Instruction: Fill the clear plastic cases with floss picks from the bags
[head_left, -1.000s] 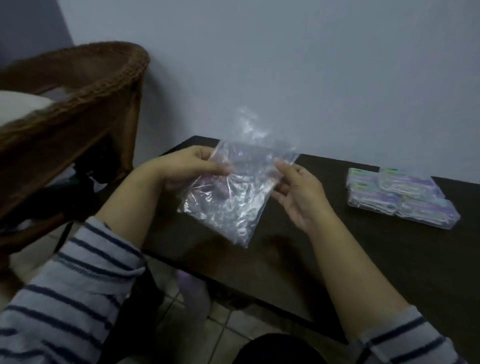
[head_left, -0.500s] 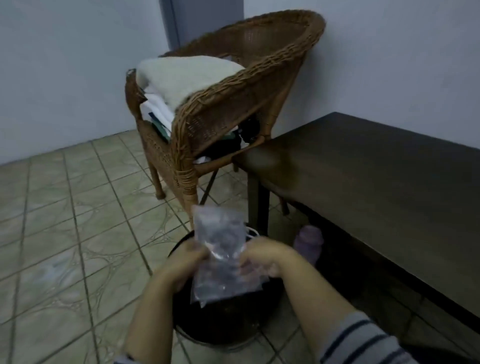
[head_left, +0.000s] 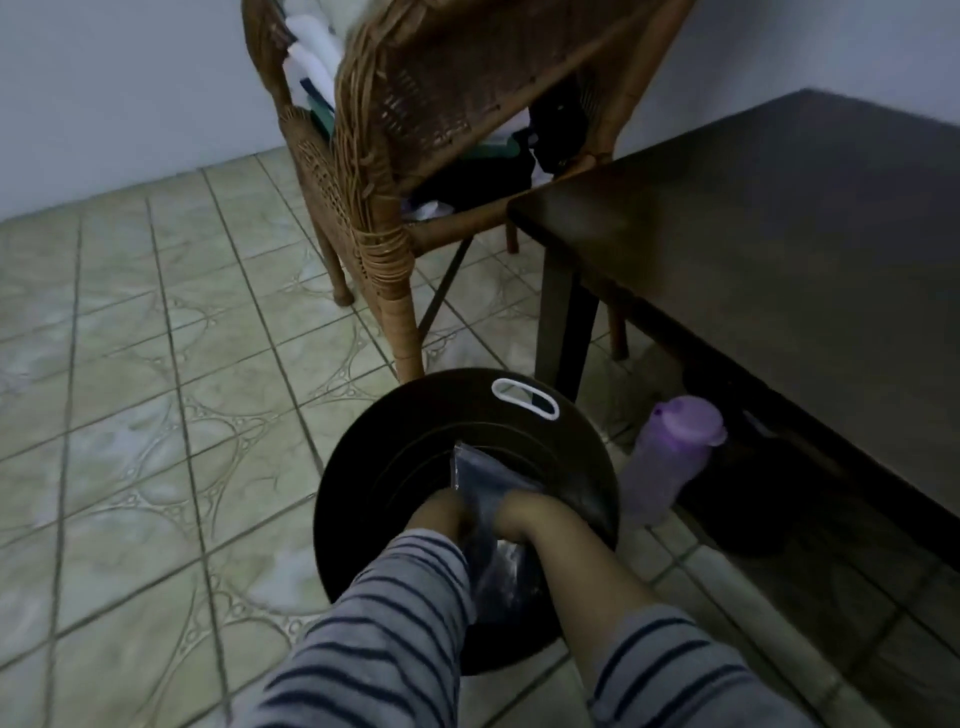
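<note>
1. Head view: both hands, left (head_left: 447, 517) and right (head_left: 511, 514), grip a clear plastic bag (head_left: 480, 483) over a black bin (head_left: 363, 499), lower centre of the frame.
2. Purple bottle (head_left: 665, 457) stands beside the bin, near the dark desk (head_left: 779, 218) at right.

There is a single view, from a wide-angle camera worn on the person's head. It looks steeply down and forward at the tiled floor (head_left: 156, 389), near enough that both striped sleeves (head_left: 384, 639) enter from the bottom edge and fill the near foreground. Straight below the lens sits a round black bin (head_left: 415, 431), close to centre. The view faces toward a far wall; a wicker chair (head_left: 395, 156) stands at far centre, cut off by the top edge, and a dark table (head_left: 779, 249) runs along the right. Lines bow toward the edges from the wide lens.
</note>
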